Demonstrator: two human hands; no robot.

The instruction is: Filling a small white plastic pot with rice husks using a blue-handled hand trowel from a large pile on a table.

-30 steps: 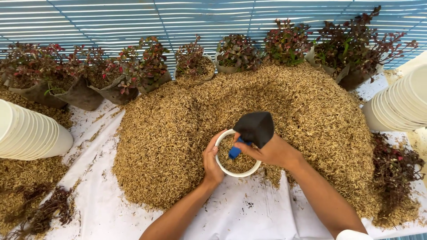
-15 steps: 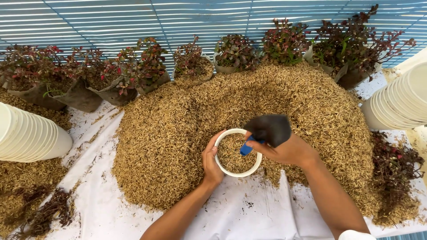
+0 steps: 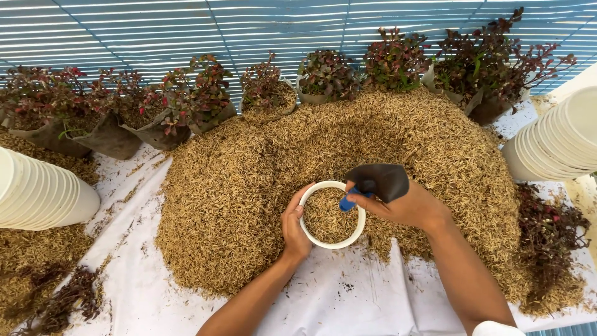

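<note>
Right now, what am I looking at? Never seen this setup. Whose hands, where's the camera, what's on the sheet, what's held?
There is no machine: a person works bare-handed, filmed by one camera on their head looking down. The left hand grips the rim of a white pot filled with husks. The right hand holds a black scoop with a blue handle over it. A big pile of husks lies on a white sheet. Behind it stands a row of red-leaved plants; stacks of white pots lie at both sides.
</note>
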